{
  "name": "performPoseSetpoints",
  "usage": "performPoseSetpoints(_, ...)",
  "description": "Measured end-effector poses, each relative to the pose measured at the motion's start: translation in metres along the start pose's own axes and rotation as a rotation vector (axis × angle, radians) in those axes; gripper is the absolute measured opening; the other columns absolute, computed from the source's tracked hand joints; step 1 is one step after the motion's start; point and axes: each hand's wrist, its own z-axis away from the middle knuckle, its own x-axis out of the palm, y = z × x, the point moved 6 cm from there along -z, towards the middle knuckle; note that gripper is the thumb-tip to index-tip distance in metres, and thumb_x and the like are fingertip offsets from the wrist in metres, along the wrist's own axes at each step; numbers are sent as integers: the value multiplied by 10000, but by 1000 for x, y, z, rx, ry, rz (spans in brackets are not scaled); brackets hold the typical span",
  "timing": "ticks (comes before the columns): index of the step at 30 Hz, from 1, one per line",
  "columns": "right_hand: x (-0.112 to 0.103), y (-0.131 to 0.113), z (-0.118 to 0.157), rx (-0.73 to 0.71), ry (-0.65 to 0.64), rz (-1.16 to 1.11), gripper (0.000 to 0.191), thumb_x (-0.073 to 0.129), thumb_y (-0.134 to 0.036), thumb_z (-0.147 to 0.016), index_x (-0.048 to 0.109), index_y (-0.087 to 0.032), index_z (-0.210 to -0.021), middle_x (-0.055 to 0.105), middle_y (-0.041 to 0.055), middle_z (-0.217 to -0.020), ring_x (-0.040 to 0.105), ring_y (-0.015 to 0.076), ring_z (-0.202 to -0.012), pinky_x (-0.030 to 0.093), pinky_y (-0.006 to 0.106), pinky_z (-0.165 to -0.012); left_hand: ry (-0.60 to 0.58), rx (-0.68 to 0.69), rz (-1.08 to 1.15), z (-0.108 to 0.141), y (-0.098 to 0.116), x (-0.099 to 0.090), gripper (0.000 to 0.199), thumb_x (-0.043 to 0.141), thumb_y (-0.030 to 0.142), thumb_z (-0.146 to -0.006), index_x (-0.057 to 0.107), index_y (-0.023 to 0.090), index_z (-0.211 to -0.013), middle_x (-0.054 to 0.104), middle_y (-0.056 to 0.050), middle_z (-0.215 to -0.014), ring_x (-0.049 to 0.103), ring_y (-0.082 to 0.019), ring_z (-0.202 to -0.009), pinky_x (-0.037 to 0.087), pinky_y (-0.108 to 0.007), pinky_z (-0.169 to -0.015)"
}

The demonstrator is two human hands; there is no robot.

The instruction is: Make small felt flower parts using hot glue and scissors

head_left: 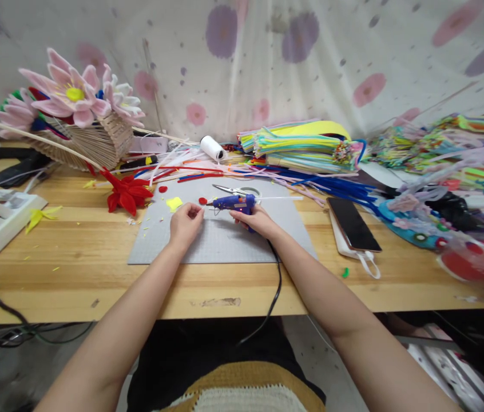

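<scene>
My right hand [253,218] is wrapped round the handle of a blue glue gun [235,202], whose nozzle points left. A clear glue stick sticks out behind it. My left hand [187,223] is closed in a pinch just left of and below the nozzle; what its fingertips hold is too small to make out. Near the nozzle lies a small red disc [203,201], and another red piece [163,189] is farther left. A yellow piece [174,203] rests behind my left hand. Scissors [237,190] lie behind the gun on the grey mat [156,246].
A red flower [126,193] on a stick lies left of the mat. Pink flowers [70,91] stand behind it. Pipe-cleaner bundles [302,143] and a white spool [211,147] line the back. A phone [353,223] lies right; the gun's black cord [279,280] crosses the front edge.
</scene>
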Motion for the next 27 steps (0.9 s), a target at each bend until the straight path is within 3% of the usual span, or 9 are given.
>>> performPoseSetpoints(27, 1, 1, 1, 0, 4, 71, 387, 603, -556, -689, 532, -182, -621, 481, -32, -498, 409, 76, -443, 329, 234, -460, 17, 40, -10, 1, 2, 0, 104, 579, 293, -723, 604, 195, -697, 622, 14, -668, 538, -116, -610, 413, -244, -633)
